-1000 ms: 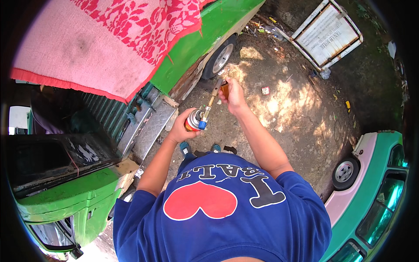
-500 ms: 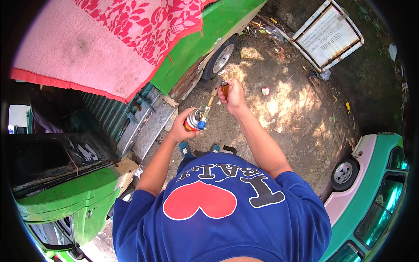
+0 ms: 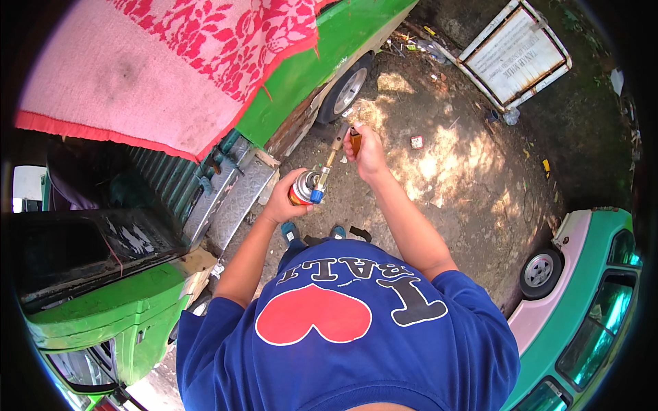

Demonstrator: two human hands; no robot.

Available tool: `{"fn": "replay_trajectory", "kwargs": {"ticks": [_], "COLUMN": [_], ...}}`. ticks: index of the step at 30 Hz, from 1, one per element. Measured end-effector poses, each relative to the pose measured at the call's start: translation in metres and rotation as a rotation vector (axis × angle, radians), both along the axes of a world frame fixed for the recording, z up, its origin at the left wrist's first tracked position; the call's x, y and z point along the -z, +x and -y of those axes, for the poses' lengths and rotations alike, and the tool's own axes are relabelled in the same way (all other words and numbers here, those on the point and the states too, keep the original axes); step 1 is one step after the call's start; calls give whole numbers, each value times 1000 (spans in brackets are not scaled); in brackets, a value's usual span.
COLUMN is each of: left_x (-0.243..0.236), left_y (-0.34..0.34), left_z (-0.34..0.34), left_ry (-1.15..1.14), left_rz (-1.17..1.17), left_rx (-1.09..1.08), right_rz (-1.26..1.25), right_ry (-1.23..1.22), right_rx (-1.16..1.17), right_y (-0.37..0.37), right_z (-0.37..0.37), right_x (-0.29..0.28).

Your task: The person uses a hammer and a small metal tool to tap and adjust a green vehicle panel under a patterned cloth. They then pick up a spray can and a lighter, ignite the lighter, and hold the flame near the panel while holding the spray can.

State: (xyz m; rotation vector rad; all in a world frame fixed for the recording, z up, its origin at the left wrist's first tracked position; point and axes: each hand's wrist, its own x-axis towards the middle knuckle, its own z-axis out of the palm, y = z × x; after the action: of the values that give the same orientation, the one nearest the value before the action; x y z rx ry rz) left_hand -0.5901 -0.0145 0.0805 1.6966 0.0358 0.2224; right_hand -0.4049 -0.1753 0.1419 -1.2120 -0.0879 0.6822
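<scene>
My left hand (image 3: 279,201) is wrapped round a gas canister (image 3: 300,190) with a red and orange body and a silvery top. A blow torch head (image 3: 332,156) with a blue knob and a brass tube is fitted on the canister and points away from me. In my right hand (image 3: 371,152) is an amber-brown lighter (image 3: 356,142), held upright in the closed fingers beside the torch's nozzle end. A small gap shows between lighter and nozzle. No flame can be made out in the bright light.
A pink towel (image 3: 178,75) hangs over a green vehicle (image 3: 291,89) with a wheel (image 3: 349,88) ahead. To the left are a metal step plate (image 3: 236,195) and a green door (image 3: 110,301). A white framed sign (image 3: 514,58) leans far right; a teal and pink van (image 3: 576,274) stands right.
The lighter has tilted slightly in my right hand, its top still close to the nozzle. My left hand and the canister have hardly moved.
</scene>
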Motion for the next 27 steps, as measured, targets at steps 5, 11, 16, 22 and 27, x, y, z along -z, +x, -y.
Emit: {"fn": "replay_trajectory", "kwargs": {"ticks": [5,11,16,22,27], "left_x": [4,0,1,4,5], "left_y": [0,-2,-2,-4,-9], "left_z": [-3,-3,-3,-3,-5], "left_ry": [94,101,101,91,141], "left_rz": [5,-11,-15,-8,-5], "left_rx": [15,16,8,-5,11], "right_rz": [-84,-36,-23,15,18], "right_ry": [45,-6,-8,-24,-37], "right_rx": [-25,-75,-31,-12,-26], "right_y": [4,5,4,-2,-4], "right_z": [0,0,-1,-1,1], "right_x": [9,15,15,7,11]}}
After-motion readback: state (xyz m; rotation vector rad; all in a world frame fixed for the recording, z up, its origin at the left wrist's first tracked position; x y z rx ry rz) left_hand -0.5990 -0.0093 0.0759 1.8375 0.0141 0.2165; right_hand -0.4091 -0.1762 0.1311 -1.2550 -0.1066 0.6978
